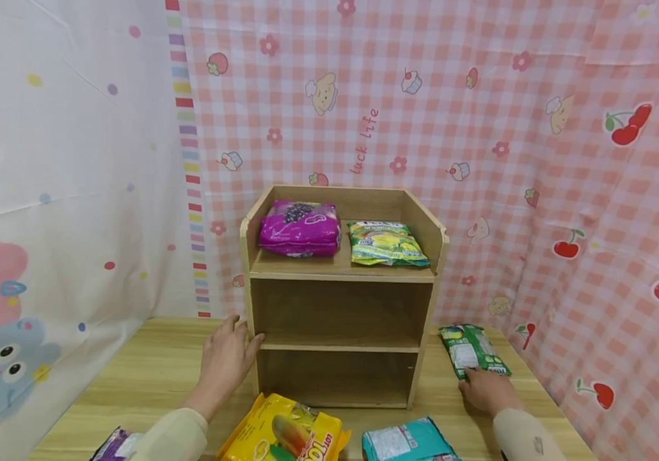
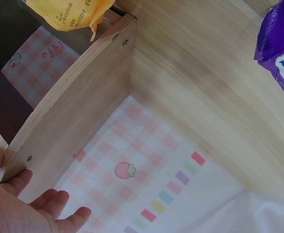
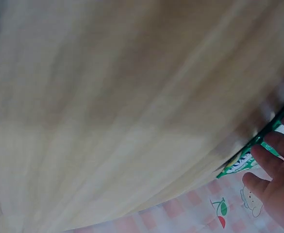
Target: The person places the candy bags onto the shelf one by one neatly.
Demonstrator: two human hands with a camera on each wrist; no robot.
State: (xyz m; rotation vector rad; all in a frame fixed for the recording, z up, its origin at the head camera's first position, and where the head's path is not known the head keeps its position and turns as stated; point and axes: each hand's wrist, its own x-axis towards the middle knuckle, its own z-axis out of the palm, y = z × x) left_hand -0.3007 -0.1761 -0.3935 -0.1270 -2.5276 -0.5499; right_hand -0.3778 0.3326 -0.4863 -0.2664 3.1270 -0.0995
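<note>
My left hand (image 1: 224, 362) is at the left side panel of a small wooden shelf (image 1: 341, 278). Its thumb reaches the panel's front edge, and the other fingers spread loosely along the outer side. In the left wrist view, the index fingertip of that hand (image 2: 30, 208) touches the panel (image 2: 78, 104). On the right, my right hand (image 1: 487, 389) reaches the near edge of a green snack bag (image 1: 470, 351) lying on the table. The right wrist view has extended fingers (image 3: 273, 162) against this bag (image 3: 246, 162); their contact is partly hidden.
On the shelf's top level lie a purple bag (image 1: 301, 229) and a yellow-green bag (image 1: 387, 243). In front are a yellow bag (image 1: 286, 432), a teal bag (image 1: 407, 442) and a dark purple bag (image 1: 115, 445). Patterned cloth (image 1: 329, 128) hangs behind the table (image 1: 157, 358).
</note>
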